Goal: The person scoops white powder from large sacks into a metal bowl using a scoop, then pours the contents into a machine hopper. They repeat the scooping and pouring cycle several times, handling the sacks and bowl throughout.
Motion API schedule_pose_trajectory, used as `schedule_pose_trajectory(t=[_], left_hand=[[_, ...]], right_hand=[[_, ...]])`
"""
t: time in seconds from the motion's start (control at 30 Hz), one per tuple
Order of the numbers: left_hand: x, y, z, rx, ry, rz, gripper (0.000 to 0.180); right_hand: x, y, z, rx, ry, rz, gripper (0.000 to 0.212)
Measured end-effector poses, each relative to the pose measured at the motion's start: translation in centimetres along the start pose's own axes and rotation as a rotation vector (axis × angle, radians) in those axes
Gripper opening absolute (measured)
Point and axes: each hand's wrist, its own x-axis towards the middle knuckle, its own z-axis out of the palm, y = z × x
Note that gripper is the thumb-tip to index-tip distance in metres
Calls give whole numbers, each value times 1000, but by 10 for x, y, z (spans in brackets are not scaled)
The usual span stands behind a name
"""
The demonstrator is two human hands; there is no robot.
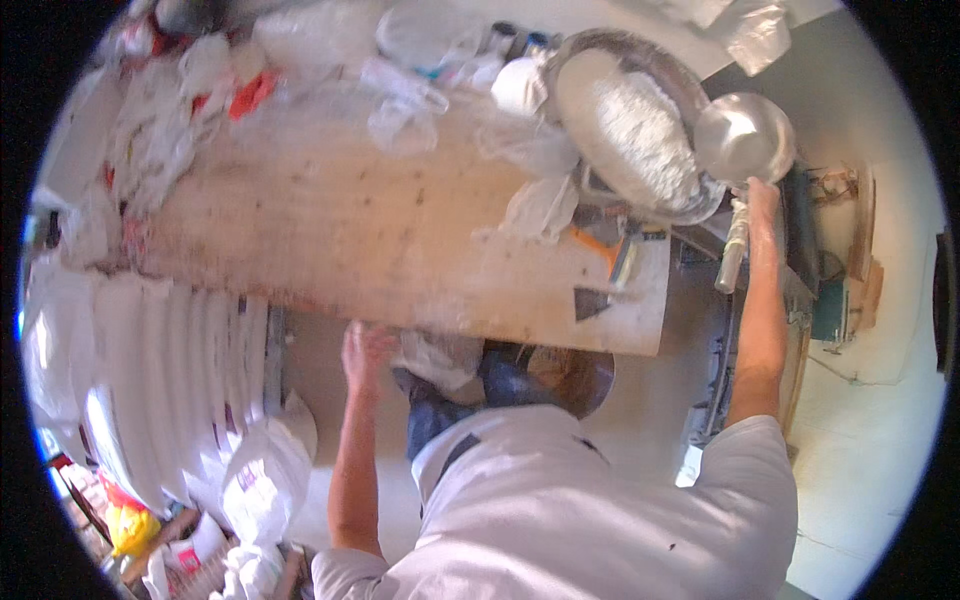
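A round, shiny metal dipper [745,135] with a long wrapped handle is at the upper right, its bowl over the right rim of a wide metal basin. My right hand [762,205], arm stretched far out, is closed on it where the handle meets the bowl. The basin [690,75] holds a heap of white powder [640,125] that looks like flour. My left hand [368,350] hangs by the front edge of the wooden table [350,220]. It is blurred, its fingers are not clear, and nothing shows in it.
An orange-handled scraper [603,250] and a dark triangular piece [591,304] lie at the table's right end. Crumpled plastic bags [165,145] crowd its far and left sides. Stacked white sacks [165,380] stand to the left. A pale wall [880,450] rises at the right.
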Motion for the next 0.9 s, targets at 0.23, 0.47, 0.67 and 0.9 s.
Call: schedule_pose_trajectory(t=[0.23,0.47,0.67,0.9], left_hand=[[-43,-58,-160,-199,351,5,59],[-50,-100,-157,-246,307,-116,49],[-51,-93,-139,-244,152,-142,48],[-96,-96,-79,-289,342,-195,47]], right_hand=[[-82,65,-44,237,-33,394,26],[-189,118,-61,234,-169,563,30],[-259,112,-54,411,-246,776,32],[-257,92,8,-100,-755,659,35]])
